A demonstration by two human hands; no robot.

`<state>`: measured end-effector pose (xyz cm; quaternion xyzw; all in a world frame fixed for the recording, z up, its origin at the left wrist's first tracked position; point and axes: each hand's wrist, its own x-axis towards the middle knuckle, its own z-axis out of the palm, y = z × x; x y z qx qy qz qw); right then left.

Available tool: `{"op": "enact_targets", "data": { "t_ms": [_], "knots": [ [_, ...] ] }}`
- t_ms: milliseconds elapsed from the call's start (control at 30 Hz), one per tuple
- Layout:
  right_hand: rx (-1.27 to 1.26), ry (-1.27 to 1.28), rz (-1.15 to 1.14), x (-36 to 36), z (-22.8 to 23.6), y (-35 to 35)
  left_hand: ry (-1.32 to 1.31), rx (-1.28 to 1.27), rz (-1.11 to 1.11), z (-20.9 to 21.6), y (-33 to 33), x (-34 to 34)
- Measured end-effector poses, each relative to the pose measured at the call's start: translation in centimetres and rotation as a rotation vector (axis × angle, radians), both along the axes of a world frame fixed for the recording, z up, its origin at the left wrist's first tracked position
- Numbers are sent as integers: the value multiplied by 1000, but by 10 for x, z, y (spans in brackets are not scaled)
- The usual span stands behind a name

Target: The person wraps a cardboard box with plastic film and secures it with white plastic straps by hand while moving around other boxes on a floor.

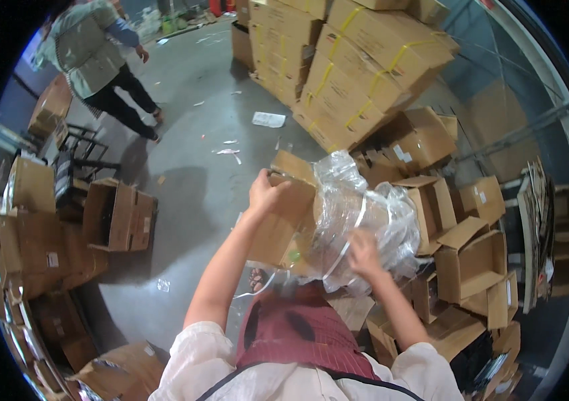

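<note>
My left hand (pixel 268 192) is closed round the upper edge of an open brown cardboard box (pixel 278 230), which stands tilted in front of me. Against the box's right side rests a bulky bundle wrapped in clear plastic film (pixel 341 207). A white strap (pixel 362 210) runs across the bundle. Over the bundle's lower right part is my right hand (pixel 364 254), blurred by motion, its fingers curled in beside the strap. Whatever those fingers hold is too smeared to make out. A loose white strip (pixel 252 293) hangs below the box near my foot.
Tall stacks of cartons with yellow straps (pixel 358 63) stand ahead on the right. Opened boxes (pixel 471 264) crowd my right side. More cartons (pixel 44 247) line the left. A person (pixel 101 63) walks at the far left. Paper scraps (pixel 268 119) lie on the grey floor.
</note>
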<state>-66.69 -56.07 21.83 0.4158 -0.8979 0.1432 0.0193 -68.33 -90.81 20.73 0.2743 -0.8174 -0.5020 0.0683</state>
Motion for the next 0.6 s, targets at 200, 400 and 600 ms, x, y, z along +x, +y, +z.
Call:
{"op": "enact_targets", "data": {
  "t_ms": [200, 400, 600],
  "knots": [
    [-32, -371, -928, 91, -69, 86, 22, -138, 24, 7, 18, -31],
    [-182, -519, -969, 71, -116, 100, 160, -1232, -271, 1, 56, -22],
    [-267, -512, -1081, 53, -107, 101, 126, -545, -484, -30, 154, 87]
  ]
}}
